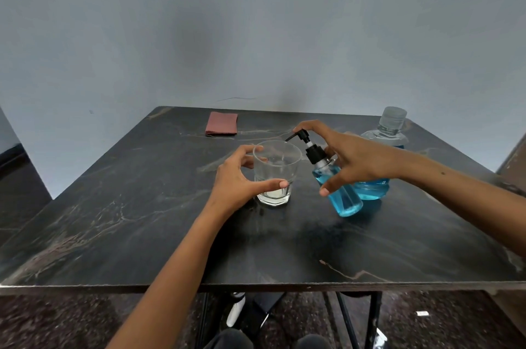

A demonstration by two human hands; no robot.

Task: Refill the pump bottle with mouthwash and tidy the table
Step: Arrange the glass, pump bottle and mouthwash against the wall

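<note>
A clear drinking glass (275, 175) stands on the dark marbled table (170, 229). My left hand (239, 180) curls around its left side, thumb in front and fingers at the back. My right hand (350, 160) holds a small pump bottle (340, 192) full of blue liquid, tilted so the black pump nozzle (301, 135) points over the glass rim; my index finger rests on the pump head. Behind my right hand stands a large mouthwash bottle (375, 189) with blue liquid low in it and a clear cap (394, 116).
A folded reddish-brown cloth (221, 123) lies near the table's far edge. A grey wall rises right behind the table. Below the near edge I see black table legs (373, 317), a speckled floor and small objects under the table.
</note>
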